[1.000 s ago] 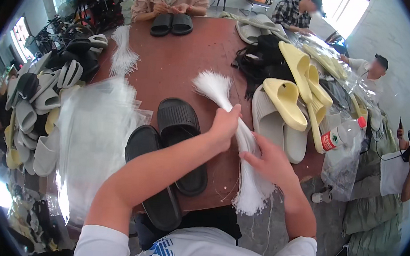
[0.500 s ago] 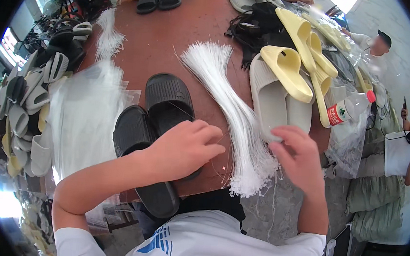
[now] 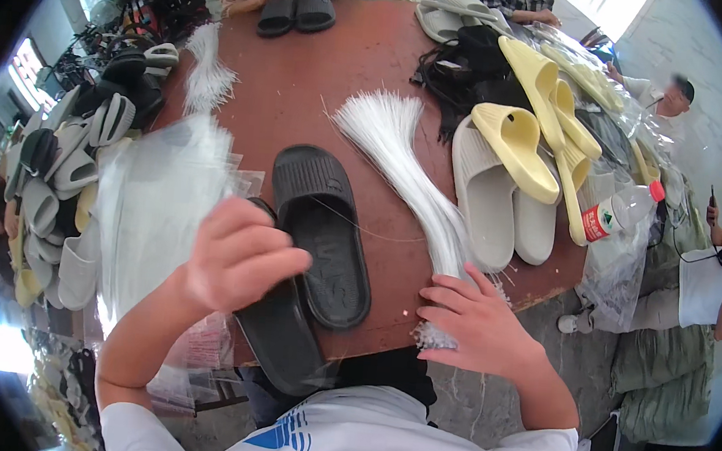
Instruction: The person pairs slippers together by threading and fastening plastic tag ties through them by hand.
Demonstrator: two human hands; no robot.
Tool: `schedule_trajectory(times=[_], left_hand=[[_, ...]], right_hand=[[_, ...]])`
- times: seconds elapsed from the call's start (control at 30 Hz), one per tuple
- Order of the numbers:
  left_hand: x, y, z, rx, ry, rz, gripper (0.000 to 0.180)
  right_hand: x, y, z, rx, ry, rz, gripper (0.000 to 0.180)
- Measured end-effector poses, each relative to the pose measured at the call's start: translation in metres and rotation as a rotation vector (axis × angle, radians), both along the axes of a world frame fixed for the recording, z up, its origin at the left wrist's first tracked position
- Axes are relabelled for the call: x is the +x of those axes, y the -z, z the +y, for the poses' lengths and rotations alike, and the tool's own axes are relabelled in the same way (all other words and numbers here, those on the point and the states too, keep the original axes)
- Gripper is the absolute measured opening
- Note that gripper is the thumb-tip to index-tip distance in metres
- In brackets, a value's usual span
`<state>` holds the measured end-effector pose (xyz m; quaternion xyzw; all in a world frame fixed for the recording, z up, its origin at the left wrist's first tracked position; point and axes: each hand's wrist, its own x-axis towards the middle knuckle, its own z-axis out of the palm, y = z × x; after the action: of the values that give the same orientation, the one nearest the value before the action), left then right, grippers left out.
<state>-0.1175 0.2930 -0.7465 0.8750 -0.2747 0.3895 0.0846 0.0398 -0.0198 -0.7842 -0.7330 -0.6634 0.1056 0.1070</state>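
Two black slide slippers lie before me at the table's near edge. One black slipper (image 3: pixel 337 266) has a thin clear strand running from its strap toward the right. My left hand (image 3: pixel 244 259) is over the other black slipper (image 3: pixel 284 347), hiding its strap; its fingers are curled together, slightly blurred, and whatever they hold is hidden. To the right lies a long bundle of white plastic ties (image 3: pixel 407 178). My right hand (image 3: pixel 480 324) rests on the bundle's near end, palm down with fingers spread.
Clear plastic bags (image 3: pixel 159 201) lie left, beside piled slippers (image 3: pixel 69 169). Grey slippers (image 3: pixel 482 201), yellow slippers (image 3: pixel 515 149) and a red-capped bottle (image 3: pixel 625 212) are at right. A second tie bundle (image 3: pixel 207 73) lies farther off. Across the table, a person handles dark slippers (image 3: pixel 314 14).
My left hand has moved left, off the right-hand black slipper and over the other one. My right hand has come down and left onto the tie bundle. The view has shifted slightly.
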Motion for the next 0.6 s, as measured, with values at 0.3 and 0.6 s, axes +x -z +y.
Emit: schedule_trajectory(times=[0.3,0.6], left_hand=[[-0.055,-0.025,-0.015,0.051,-0.087,0.391,0.032],[-0.067,0.002,-0.036,-0.091,-0.114,0.493,0.028]], right_hand=[[-0.026,-0.049,0.017,0.126,0.049,0.105,0.067],[-0.087,-0.021,0.068,0.154,0.104,0.795,0.041]])
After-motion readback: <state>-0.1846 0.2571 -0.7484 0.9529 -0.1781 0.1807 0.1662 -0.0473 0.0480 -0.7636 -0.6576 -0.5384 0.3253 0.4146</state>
